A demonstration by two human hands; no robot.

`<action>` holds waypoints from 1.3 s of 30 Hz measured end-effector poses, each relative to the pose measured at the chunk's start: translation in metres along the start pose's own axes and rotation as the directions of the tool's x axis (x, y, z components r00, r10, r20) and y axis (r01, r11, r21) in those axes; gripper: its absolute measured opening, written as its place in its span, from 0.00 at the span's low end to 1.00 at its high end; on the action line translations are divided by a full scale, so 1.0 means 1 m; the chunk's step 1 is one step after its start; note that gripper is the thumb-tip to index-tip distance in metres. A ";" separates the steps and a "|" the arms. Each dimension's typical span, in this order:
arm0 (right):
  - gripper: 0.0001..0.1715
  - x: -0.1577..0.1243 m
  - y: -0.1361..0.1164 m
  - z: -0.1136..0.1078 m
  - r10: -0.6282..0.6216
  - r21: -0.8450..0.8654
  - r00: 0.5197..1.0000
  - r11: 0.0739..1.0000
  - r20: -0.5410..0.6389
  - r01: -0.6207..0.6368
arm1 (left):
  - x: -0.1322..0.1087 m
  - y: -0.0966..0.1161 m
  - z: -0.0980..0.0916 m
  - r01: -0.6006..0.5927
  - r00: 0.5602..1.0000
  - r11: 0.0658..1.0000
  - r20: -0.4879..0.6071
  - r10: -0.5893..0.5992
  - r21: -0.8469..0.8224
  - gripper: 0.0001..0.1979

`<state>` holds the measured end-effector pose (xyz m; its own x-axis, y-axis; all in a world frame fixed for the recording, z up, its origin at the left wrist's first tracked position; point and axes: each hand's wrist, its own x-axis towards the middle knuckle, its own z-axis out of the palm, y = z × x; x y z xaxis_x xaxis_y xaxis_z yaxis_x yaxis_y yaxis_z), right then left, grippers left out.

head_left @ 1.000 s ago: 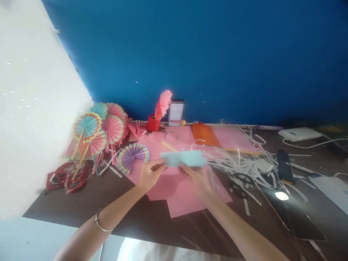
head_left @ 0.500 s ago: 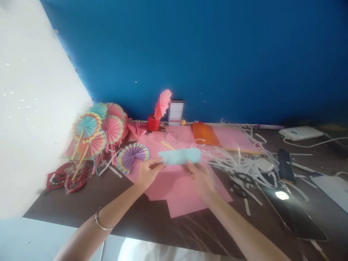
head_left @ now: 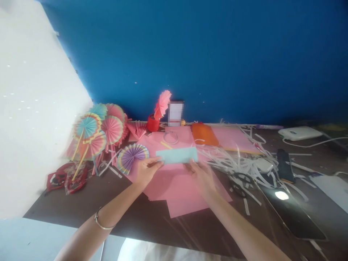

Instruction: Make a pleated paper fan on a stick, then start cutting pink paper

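A light blue strip of folded paper point(head_left: 176, 155) is held up lengthwise between my two hands, over pink paper sheets point(head_left: 176, 188) on the dark table. My left hand point(head_left: 148, 169) pinches its left end between thumb and fingers. At the lower right corner, my right hand point(head_left: 199, 175) grips the strip the same way. A purple pleated paper fan point(head_left: 133, 156) with a yellow and blue border lies just left of my left hand. Behind the strip lie a thin ring point(head_left: 170, 137) and a short yellow stick point(head_left: 166, 145).
Several finished paper fans point(head_left: 87, 127) stand at the left above red items point(head_left: 57, 177). White paper scraps point(head_left: 231, 159) spread right of my hands, near a phone point(head_left: 296, 214) with a bright reflection. Orange paper point(head_left: 205, 134) and a red pot point(head_left: 153, 123) sit along the blue wall.
The light blue paper strip has shifted slightly left. My right hand's fingers have moved a little along its right end. Both hands still hold it.
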<state>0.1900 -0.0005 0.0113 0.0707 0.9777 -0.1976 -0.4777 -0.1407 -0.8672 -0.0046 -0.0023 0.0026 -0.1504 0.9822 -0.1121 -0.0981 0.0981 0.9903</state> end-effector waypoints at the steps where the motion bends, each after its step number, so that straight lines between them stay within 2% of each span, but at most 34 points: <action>1: 0.15 0.000 0.000 0.000 0.000 -0.005 1.000 1.000 0.000 0.000 | 0.000 0.000 0.000 0.009 1.000 1.000 0.002 -0.009 -0.012 0.19; 4: 0.16 -0.001 -0.001 -0.001 -0.016 -0.041 1.000 0.999 -0.018 0.015 | -0.001 0.002 0.000 0.017 1.000 1.000 0.012 -0.017 -0.017 0.15; 6: 0.16 -0.002 -0.003 -0.002 -0.042 -0.128 0.998 0.991 -0.046 0.036 | -0.001 0.005 0.000 -0.007 0.999 0.999 0.048 0.009 -0.037 0.12; 9: 0.16 -0.004 -0.008 -0.002 -0.108 -0.314 0.991 0.946 -0.083 0.077 | 0.001 0.008 -0.001 -0.030 0.992 0.990 0.115 0.047 -0.138 0.15; 12: 0.16 -0.006 -0.013 0.000 -0.151 -0.408 0.986 0.906 -0.065 0.112 | 0.007 0.005 -0.005 0.004 0.989 0.983 0.144 0.023 -0.185 0.16; 14: 0.15 -0.007 -0.013 0.000 -0.171 -0.428 0.984 0.893 -0.039 0.138 | 0.010 0.001 -0.008 0.007 0.989 0.995 0.147 0.008 -0.103 0.18; 17: 0.16 -0.005 -0.012 -0.002 -0.207 -0.433 0.978 0.883 -0.014 0.181 | 0.013 -0.001 -0.012 -0.033 0.983 0.998 0.182 0.022 0.056 0.15; 22: 0.18 -0.006 -0.014 0.000 -0.218 -0.551 0.975 0.809 0.040 0.204 | 0.009 0.005 -0.006 -0.080 0.931 0.994 0.361 0.046 0.078 0.16; 25: 0.18 -0.009 -0.014 0.006 -0.196 -0.630 0.976 0.749 0.089 0.208 | 0.006 0.007 -0.001 -0.141 0.911 0.977 0.407 0.064 0.162 0.17; 27: 0.18 -0.010 -0.013 0.009 -0.182 -0.644 0.978 0.737 0.100 0.203 | 0.006 0.006 0.002 -0.152 0.924 0.964 0.379 0.060 0.219 0.17; 30: 0.19 -0.011 -0.011 0.011 -0.154 -0.586 0.980 0.786 0.123 0.197 | 0.007 0.002 0.002 -0.127 0.940 0.962 0.339 0.039 0.241 0.16; 33: 0.20 -0.011 -0.011 0.012 -0.123 -0.519 0.983 0.836 0.134 0.175 | 0.008 -0.001 0.001 -0.095 0.935 0.968 0.355 0.006 0.233 0.16; 39: 0.20 -0.012 -0.013 0.012 -0.074 -0.482 0.992 0.869 0.098 0.113 | 0.006 0.002 0.001 -0.074 0.934 0.967 0.357 -0.018 0.243 0.17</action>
<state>0.1851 -0.0082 0.0304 0.0193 0.9960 -0.0871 0.0153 -0.0874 -0.9961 -0.0046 0.0043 0.0041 0.2123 0.9727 -0.0932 0.1555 0.0605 0.9860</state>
